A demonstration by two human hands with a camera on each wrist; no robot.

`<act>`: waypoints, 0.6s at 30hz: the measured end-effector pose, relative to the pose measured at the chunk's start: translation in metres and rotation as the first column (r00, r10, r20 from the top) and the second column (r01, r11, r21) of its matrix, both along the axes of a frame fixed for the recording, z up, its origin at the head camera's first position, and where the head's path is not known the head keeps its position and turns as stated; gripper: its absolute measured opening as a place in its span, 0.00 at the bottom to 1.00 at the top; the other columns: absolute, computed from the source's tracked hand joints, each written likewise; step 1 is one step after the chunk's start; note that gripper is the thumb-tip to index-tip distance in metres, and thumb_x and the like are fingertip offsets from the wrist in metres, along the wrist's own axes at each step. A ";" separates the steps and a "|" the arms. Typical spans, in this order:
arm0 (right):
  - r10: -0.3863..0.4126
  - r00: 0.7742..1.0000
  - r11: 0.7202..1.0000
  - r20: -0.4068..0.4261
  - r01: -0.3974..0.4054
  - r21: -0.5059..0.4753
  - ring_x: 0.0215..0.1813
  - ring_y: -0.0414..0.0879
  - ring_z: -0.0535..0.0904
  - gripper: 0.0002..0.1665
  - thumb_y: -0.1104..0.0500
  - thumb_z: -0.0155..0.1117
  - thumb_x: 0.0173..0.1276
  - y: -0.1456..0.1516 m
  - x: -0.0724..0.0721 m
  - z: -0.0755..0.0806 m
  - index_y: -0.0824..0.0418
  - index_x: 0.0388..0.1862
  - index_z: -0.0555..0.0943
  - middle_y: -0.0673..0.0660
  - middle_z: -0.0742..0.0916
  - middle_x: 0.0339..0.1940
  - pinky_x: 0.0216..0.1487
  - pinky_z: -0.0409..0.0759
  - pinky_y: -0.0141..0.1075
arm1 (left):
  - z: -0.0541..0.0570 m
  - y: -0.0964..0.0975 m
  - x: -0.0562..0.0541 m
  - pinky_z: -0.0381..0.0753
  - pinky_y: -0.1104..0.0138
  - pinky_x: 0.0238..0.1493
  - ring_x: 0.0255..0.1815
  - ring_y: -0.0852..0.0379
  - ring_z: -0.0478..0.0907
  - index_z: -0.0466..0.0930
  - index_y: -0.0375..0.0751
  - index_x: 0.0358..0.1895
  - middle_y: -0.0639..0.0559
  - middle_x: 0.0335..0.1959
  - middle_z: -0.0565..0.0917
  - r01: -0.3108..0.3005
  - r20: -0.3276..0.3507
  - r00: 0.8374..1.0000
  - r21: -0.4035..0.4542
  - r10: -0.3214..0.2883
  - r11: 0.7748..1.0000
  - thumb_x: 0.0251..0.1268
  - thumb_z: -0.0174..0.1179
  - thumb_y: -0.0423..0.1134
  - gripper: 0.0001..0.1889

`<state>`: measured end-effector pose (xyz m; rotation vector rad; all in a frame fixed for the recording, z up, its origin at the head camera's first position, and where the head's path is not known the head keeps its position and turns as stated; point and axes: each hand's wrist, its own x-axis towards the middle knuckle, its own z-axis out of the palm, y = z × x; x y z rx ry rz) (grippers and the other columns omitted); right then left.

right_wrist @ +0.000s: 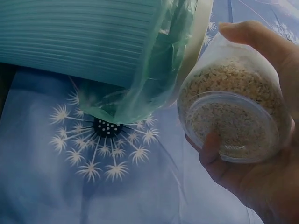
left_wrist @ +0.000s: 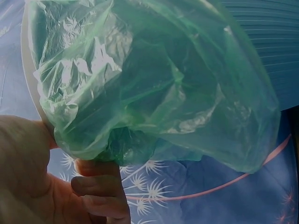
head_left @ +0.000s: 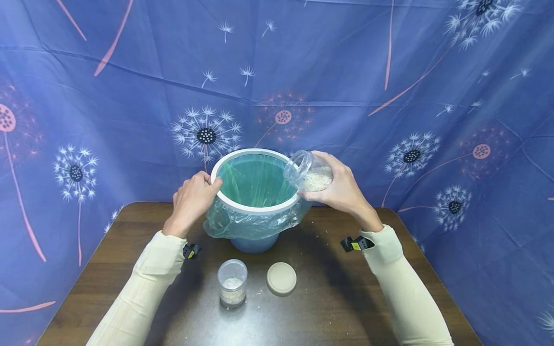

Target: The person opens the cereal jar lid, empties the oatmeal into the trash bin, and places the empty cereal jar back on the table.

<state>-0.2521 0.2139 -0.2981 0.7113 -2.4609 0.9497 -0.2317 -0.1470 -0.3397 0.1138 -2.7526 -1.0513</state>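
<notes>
A blue trash bin (head_left: 254,244) stands on the table, lined with a green plastic bag (head_left: 255,226) folded out over its white rim (head_left: 256,210). At the rim's left side my left hand (head_left: 193,199) grips the edge, thumb over the top; in the left wrist view its curled fingers (left_wrist: 100,193) lie beneath the bag. My right hand (head_left: 342,185) holds a clear plastic jar (right_wrist: 229,112) tilted on its side, mouth over the bin's right rim. Pale grains (head_left: 317,179), rice-like, lie along the jar's lower side. Inside the bin, the bottom is hidden.
Nearer on the brown table (head_left: 182,312) stands a second clear jar (head_left: 232,281), upright and partly filled with similar grains. To its right lies a round beige lid (head_left: 282,278). A few grains are scattered on the tabletop. A blue dandelion-patterned cloth (head_left: 346,86) hangs behind.
</notes>
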 end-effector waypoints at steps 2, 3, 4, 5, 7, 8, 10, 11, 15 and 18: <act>0.011 1.000 1.000 -0.003 -0.011 0.023 0.68 0.56 0.80 0.58 0.49 0.92 0.43 0.000 -0.002 0.002 0.52 0.76 0.77 0.54 0.84 0.70 0.66 0.76 0.58 | 0.000 0.000 0.000 0.74 0.40 0.50 0.44 0.39 0.81 0.76 0.44 0.40 0.44 0.40 0.83 0.003 0.000 1.000 0.002 -0.003 1.000 0.73 0.49 0.56 0.18; 0.014 1.000 0.999 -0.006 -0.014 0.036 0.68 0.57 0.80 0.58 0.49 0.92 0.43 -0.001 -0.003 0.004 0.52 0.76 0.76 0.55 0.84 0.70 0.66 0.76 0.58 | 0.000 0.000 0.000 0.74 0.40 0.50 0.44 0.39 0.80 0.76 0.44 0.40 0.44 0.40 0.83 0.004 -0.001 1.000 0.003 -0.004 1.000 0.73 0.48 0.56 0.18; 0.015 1.000 0.999 -0.007 -0.015 0.050 0.67 0.57 0.80 0.59 0.48 0.92 0.42 -0.001 -0.004 0.005 0.52 0.76 0.76 0.55 0.83 0.70 0.66 0.76 0.59 | 0.000 0.000 0.000 0.73 0.40 0.50 0.43 0.40 0.80 0.76 0.44 0.40 0.44 0.39 0.83 0.006 -0.001 1.000 0.004 -0.006 1.000 0.74 0.48 0.56 0.18; 0.014 1.000 0.998 -0.006 -0.014 0.064 0.67 0.57 0.81 0.59 0.48 0.92 0.42 -0.002 -0.005 0.006 0.52 0.76 0.76 0.56 0.83 0.70 0.66 0.76 0.59 | 0.000 0.000 0.000 0.73 0.40 0.50 0.43 0.40 0.80 0.76 0.44 0.40 0.44 0.39 0.82 0.007 -0.002 1.000 0.005 -0.007 1.000 0.74 0.48 0.56 0.18; 0.014 1.000 0.996 0.006 -0.014 0.083 0.66 0.58 0.81 0.60 0.47 0.92 0.43 -0.002 -0.007 0.008 0.51 0.77 0.75 0.56 0.83 0.70 0.65 0.76 0.61 | -0.001 0.000 0.000 0.73 0.41 0.49 0.43 0.40 0.80 0.76 0.44 0.40 0.44 0.37 0.82 0.009 -0.001 1.000 0.004 -0.009 1.000 0.74 0.48 0.56 0.18; 0.010 1.000 0.996 0.013 -0.011 0.094 0.66 0.57 0.81 0.60 0.46 0.91 0.43 -0.003 -0.007 0.008 0.51 0.77 0.75 0.56 0.83 0.71 0.65 0.76 0.61 | -0.001 0.000 -0.001 0.73 0.41 0.49 0.42 0.40 0.80 0.76 0.44 0.40 0.45 0.37 0.81 0.008 0.000 1.000 0.004 -0.008 1.000 0.74 0.48 0.57 0.19; 0.004 1.000 0.994 0.031 -0.008 0.113 0.67 0.57 0.80 0.61 0.44 0.91 0.43 -0.004 -0.009 0.010 0.49 0.78 0.74 0.55 0.82 0.71 0.65 0.75 0.62 | -0.001 0.001 -0.001 0.73 0.42 0.49 0.42 0.40 0.79 0.75 0.45 0.39 0.45 0.36 0.81 0.005 0.003 1.000 0.002 -0.005 1.000 0.74 0.48 0.58 0.19; 0.003 0.999 0.993 0.039 -0.008 0.119 0.67 0.57 0.80 0.61 0.44 0.91 0.44 -0.004 -0.009 0.010 0.49 0.79 0.73 0.55 0.82 0.72 0.65 0.75 0.62 | -0.001 0.001 0.000 0.73 0.42 0.49 0.42 0.40 0.79 0.75 0.45 0.39 0.45 0.36 0.81 0.002 0.004 1.000 0.002 -0.002 1.000 0.75 0.48 0.58 0.20; -0.003 0.999 0.990 0.053 -0.004 0.144 0.66 0.55 0.81 0.62 0.42 0.91 0.44 -0.006 -0.013 0.012 0.48 0.79 0.73 0.54 0.82 0.71 0.65 0.76 0.62 | -0.001 0.000 0.000 0.73 0.40 0.50 0.43 0.39 0.80 0.76 0.45 0.39 0.44 0.37 0.81 0.000 0.001 1.000 0.002 0.000 1.000 0.75 0.48 0.58 0.20; -0.004 0.999 0.986 0.047 -0.004 0.165 0.65 0.56 0.81 0.62 0.43 0.91 0.43 -0.005 -0.015 0.014 0.50 0.78 0.73 0.56 0.83 0.69 0.64 0.76 0.62 | -0.001 0.001 0.000 0.73 0.40 0.50 0.43 0.39 0.80 0.76 0.44 0.40 0.43 0.37 0.82 0.009 -0.004 1.000 0.005 -0.009 1.000 0.75 0.48 0.57 0.19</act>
